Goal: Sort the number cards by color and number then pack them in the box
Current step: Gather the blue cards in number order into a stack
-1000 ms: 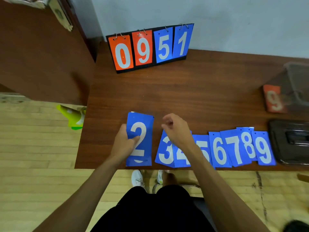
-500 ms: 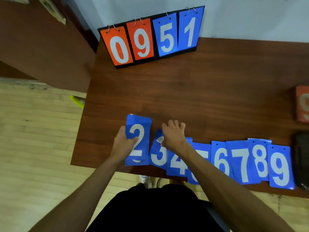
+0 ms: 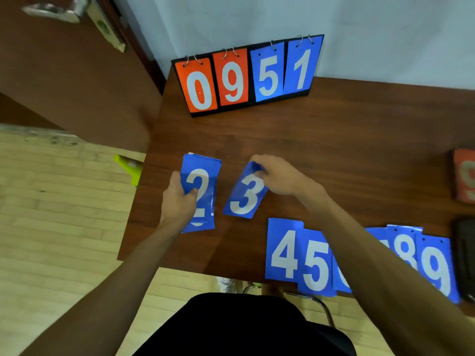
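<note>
Blue 3 card (image 3: 246, 195), pinched at its top by right fingers (image 3: 258, 173), tilts just right of the 2 stack (image 3: 200, 194) gripped by left fingers (image 3: 191, 195).

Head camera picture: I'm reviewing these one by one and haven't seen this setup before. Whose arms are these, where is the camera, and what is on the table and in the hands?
There is no machine here. A person wears a wide-angle camera on the head, looking down at their own two bare arms.

The left hand grips a small stack of blue cards with the 2 card on top. The right hand pinches the top edge of the blue 3 card, which is tilted and apart from the other cards.

Along the near edge of the brown table lies a row of overlapping blue cards, showing 4, 5, 8 and 9; the right arm hides part of the row. At the back stands a flip scoreboard reading 0 9 in orange and 5 1 in blue. An orange card lies at the right edge.
</note>
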### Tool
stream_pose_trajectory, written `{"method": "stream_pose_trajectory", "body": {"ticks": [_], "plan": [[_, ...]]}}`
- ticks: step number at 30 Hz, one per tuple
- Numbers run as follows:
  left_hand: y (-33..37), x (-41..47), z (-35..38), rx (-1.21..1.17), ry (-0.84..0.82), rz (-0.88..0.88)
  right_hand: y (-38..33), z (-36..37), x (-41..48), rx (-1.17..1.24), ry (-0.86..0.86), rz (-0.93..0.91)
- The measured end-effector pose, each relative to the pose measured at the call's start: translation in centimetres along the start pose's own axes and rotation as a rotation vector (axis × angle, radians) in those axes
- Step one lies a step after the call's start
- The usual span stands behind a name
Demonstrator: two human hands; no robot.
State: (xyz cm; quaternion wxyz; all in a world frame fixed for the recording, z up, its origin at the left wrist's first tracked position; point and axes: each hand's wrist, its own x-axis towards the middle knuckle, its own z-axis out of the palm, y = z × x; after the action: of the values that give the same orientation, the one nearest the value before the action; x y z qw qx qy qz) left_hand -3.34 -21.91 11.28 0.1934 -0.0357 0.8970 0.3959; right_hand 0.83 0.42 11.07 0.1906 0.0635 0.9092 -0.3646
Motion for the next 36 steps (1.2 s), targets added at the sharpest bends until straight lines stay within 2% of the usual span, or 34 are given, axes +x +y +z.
{"method": "stream_pose_trajectory", "body": {"ticks": [4,9,12,14,19,21,26,28,31,36], "plan": [[1.0,-0.9,-1.7,-0.092,-0.118,0.062,-4.1,-1.2,-2.8,0.075,0.117,-0.083],[1.3,-3.7,-2.0,-0.341,-0.312,0.088,-7.3,2.1,-5.8,0.183,0.451,-0.035],[0.5,-4.9,-1.9,-0.244,-0.396,0.205,-8.1,4.5,-6.9,0.214,0.587,0.033],[-0.1,-5.3,-1.8,-0.162,-0.436,0.25,-8.5,5.4,-7.6,0.227,0.611,0.074],[-1.6,-5.9,-1.0,-0.105,-0.435,0.222,-7.8,6.7,-8.4,0.226,0.619,0.185],[-2.1,-6.0,-0.6,-0.083,-0.422,0.198,-6.0,7.2,-8.6,0.113,0.603,0.294],[-2.6,-6.0,0.9,-0.131,-0.362,0.119,0.4,8.6,-9.7,-0.289,0.17,0.529],[-2.4,-6.4,1.9,-0.151,-0.357,0.071,2.4,9.3,-9.9,-0.421,0.097,0.513],[-2.5,-7.3,3.6,-0.16,-0.347,-0.009,4.1,10.5,-9.6,-0.546,0.098,0.417],[-2.8,-8.9,5.4,-0.17,-0.275,-0.155,5.9,10.5,-8.7,-0.49,0.136,0.278]]}}
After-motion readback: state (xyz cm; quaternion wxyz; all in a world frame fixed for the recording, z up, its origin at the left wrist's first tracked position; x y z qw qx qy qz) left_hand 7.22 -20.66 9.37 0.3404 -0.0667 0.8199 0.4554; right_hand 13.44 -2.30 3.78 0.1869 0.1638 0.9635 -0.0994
